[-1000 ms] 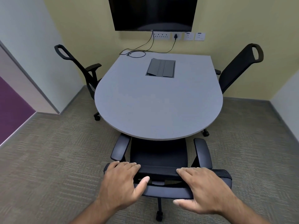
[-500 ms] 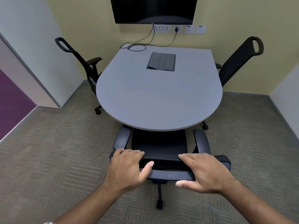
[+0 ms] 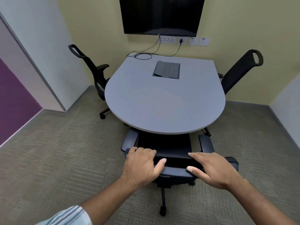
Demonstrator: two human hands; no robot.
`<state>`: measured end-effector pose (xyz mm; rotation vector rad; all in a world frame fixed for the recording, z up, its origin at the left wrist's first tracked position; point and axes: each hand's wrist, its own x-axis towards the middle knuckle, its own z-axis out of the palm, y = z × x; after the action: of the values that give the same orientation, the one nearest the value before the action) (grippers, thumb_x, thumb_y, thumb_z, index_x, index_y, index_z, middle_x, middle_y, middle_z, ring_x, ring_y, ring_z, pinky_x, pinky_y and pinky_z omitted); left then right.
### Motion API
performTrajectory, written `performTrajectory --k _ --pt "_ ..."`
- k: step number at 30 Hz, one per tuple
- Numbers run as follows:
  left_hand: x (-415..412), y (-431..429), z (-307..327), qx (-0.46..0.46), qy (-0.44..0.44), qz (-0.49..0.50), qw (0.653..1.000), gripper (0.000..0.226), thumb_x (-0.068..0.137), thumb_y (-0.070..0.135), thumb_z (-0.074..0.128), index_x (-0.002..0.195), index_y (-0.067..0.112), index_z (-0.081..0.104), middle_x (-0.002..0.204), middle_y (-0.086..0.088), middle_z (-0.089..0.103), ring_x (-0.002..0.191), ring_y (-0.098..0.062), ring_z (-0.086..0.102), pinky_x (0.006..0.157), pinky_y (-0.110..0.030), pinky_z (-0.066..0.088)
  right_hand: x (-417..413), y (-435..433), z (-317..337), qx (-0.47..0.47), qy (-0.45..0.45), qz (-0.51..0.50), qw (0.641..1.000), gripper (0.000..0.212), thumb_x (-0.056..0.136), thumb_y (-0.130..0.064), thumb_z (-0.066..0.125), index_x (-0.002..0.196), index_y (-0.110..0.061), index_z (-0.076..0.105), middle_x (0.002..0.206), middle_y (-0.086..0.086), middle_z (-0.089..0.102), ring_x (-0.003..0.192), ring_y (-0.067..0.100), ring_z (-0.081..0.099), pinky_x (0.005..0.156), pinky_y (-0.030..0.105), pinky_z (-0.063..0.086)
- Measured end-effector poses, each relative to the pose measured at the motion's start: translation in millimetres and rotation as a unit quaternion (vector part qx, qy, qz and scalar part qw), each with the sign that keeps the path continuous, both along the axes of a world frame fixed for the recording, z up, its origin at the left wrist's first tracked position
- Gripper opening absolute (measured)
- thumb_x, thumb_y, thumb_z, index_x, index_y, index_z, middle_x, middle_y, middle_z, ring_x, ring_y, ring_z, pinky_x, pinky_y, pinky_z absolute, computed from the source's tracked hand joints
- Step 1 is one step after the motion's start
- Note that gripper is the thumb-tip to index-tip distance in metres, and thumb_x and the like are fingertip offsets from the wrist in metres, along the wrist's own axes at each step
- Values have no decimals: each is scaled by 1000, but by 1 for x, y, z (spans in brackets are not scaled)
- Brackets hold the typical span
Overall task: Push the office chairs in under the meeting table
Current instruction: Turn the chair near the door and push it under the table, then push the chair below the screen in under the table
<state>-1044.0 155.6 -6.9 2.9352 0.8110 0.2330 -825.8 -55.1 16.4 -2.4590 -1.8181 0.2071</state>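
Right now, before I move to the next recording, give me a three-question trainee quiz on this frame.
1. True or false: both hands rest on the near chair's backrest.
2. How many office chairs are visible?
3. What lies on the meeting table nearest the wall: A) a laptop, B) a coiled cable, C) a mug?

Key: 1. True: left hand, right hand. 2. Three: near, left chair, right chair. 3. B.

Small office meeting room. Grey D-shaped meeting table (image 3: 164, 101) with flip-lid cable box (image 3: 166, 69); black mesh office chairs (image 3: 95, 75) around it; wall-mounted screen (image 3: 161, 15) above socket row (image 3: 183, 41); carpet-tile floor (image 3: 56, 156); partition walls.
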Motion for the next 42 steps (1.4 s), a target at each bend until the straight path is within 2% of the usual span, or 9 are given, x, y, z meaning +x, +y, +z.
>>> performTrajectory --k 7,10,12,16,18,23,30,35,42 --pt "5 13 16 -60 40 -32 997 68 100 80 24 101 24 64 94 4 70 91 -23 66 91 -50 49 -22 40 11 15 24 -56 998 95 97 -89 10 157 -29 50 157 -10 58 142 11 54 111 37 46" --pt "4 41 29 -65 -1 -28 997 62 103 74 34 113 21 64 108 0 72 103 -26 66 91 -50 52 -26 81 20 55 33 -63 996 84 101 -85 18 156 -30 49 153 -6 62 137 18 59 107 41 49" --pt "1 70 37 -46 -33 -18 998 60 105 67 39 130 17 62 125 -4 70 117 -26 64 99 -49 52 -26 117 28 74 28 -66 995 90 100 -85 18 157 -21 48 155 3 60 139 25 58 111 45 47" --pt "-5 138 50 -33 -34 23 999 71 111 55 41 162 5 38 167 -17 41 157 -33 32 128 -50 27 -26 198 40 114 7 -61 992 91 103 -79 19 156 -10 43 156 12 57 137 33 58 109 48 46" --pt "-8 174 55 -20 -23 48 998 75 113 55 37 168 6 25 176 -18 25 164 -34 16 133 -51 14 -29 239 43 137 -6 -49 989 85 106 -75 22 153 -7 43 151 15 59 130 36 60 103 49 49" --pt "-15 263 63 21 -24 89 996 79 113 59 26 171 8 7 180 -19 5 167 -34 -4 135 -51 -2 -41 336 42 143 -15 -46 989 95 103 -76 16 166 -5 24 172 18 33 154 35 38 123 54 34" --pt "-12 375 65 38 -27 101 994 81 112 61 23 171 10 2 180 -18 3 166 -33 -7 131 -47 -9 -39 456 17 123 2 -74 990 103 92 -81 -5 170 -15 -3 181 9 -5 166 29 1 134 54 5" --pt "-1 478 66 34 -1 102 994 80 113 61 22 171 10 2 180 -18 1 166 -32 -9 132 -47 -11 -27 559 13 126 16 -105 986 104 88 -82 -8 170 -17 -7 180 8 -10 166 30 -3 134 54 2" --pt "11 613 73 52 37 95 993 81 112 63 20 172 11 3 180 -17 -1 166 -32 -11 135 -52 -4 -10 699 16 121 36 -112 986 104 92 -81 -4 170 -13 1 181 12 1 166 33 5 133 55 8"
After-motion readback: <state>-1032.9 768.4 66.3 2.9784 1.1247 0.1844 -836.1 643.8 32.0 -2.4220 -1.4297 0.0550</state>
